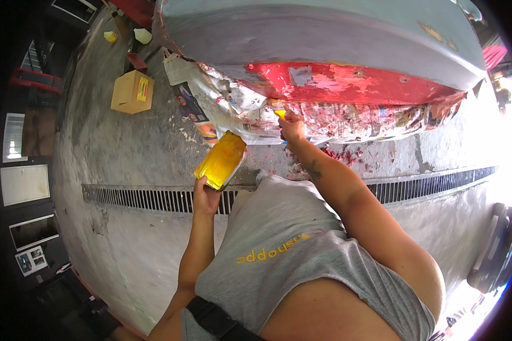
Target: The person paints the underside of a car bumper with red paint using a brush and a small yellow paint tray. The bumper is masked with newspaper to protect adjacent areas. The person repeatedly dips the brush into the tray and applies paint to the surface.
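My left hand [206,196] is closed on the near end of a cut-open container [222,159], shiny yellow inside, held above the floor. I cannot make out how much liquid is in it. In my right hand [293,127] is a paintbrush [280,112] with a yellow handle, its bristle end by the lower edge of a vehicle body panel [324,40]. That panel is grey, with a patchy red strip [375,85] of peeling paint along the bottom. Paint-flecked newspaper [256,122] lies beneath it, covered with scraps.
A cardboard box [132,92] stands on the concrete floor at the far left, with a whitish jug [143,36] beyond it. A slotted drain grate [148,197] crosses the floor near my feet. Red paint chips [341,154] are scattered beside the newspaper. A black case [495,250] sits at the right.
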Demonstrator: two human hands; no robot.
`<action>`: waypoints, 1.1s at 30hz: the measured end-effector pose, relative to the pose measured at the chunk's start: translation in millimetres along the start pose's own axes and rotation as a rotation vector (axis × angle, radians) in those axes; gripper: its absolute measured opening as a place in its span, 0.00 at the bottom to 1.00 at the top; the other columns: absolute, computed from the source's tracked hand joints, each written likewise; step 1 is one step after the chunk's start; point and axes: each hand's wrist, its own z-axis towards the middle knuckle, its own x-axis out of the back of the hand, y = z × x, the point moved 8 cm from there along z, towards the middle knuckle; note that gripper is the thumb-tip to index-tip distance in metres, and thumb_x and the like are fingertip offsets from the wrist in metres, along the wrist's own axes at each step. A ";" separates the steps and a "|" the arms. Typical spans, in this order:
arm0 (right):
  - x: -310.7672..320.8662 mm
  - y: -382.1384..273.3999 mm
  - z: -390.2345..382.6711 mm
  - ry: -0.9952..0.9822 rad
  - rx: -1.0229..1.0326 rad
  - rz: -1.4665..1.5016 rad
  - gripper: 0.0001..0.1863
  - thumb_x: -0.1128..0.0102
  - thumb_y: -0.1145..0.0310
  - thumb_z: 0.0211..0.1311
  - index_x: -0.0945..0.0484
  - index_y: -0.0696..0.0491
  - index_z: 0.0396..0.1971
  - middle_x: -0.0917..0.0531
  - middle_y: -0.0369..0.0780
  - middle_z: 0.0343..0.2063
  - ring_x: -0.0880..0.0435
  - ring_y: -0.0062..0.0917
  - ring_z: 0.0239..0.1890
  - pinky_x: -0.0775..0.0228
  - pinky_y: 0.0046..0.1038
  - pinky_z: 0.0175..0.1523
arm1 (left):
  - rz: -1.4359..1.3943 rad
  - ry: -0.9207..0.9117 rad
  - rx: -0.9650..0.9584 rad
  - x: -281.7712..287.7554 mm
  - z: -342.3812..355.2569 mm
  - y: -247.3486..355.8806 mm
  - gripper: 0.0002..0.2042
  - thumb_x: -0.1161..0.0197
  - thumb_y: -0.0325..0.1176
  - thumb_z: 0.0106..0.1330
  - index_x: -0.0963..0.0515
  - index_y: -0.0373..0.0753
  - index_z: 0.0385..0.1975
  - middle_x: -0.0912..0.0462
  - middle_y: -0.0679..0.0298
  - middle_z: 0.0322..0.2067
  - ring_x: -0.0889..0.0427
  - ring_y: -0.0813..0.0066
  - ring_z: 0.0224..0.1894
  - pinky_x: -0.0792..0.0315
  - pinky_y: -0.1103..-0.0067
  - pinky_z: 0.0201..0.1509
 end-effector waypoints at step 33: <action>256.0 -45.1 -27.0 0.581 0.288 -0.395 0.15 0.27 0.64 0.63 0.15 0.55 0.45 0.12 0.47 0.32 0.14 0.35 0.34 0.23 0.38 0.42 | 0.015 -0.014 0.036 -44.5 25.1 -28.6 0.30 0.41 0.39 0.71 0.35 0.41 0.74 0.28 0.59 0.71 0.28 0.58 0.72 0.35 0.56 0.75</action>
